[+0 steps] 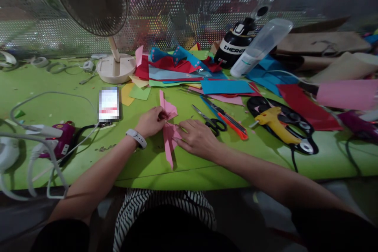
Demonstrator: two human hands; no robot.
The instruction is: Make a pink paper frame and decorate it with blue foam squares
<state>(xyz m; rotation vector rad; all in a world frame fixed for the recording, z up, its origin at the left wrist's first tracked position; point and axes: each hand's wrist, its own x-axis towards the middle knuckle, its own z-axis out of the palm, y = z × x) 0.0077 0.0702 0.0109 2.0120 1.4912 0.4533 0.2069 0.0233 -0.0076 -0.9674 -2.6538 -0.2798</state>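
A strip of folded pink paper (167, 141) lies lengthwise before me on the green table, with pleated or cut parts spreading to its right side. My left hand (151, 122), a light watch band on its wrist, is closed and pinches the paper near its middle. From the right, my right hand (197, 138) grips the paper's right edge with fingers bent together. Its fingertips partly cover the paper. Just beyond the right hand lie black-handled scissors (217, 125) and an orange utility knife (236, 125).
A yellow glue gun (276, 124) rests on a black holder at right. Behind are coloured paper sheets (177, 73), a black bottle (233, 47) and a clear bottle (261, 47). At left are a fan (115, 67), a phone (108, 104) and cables with a purple power strip (60, 139).
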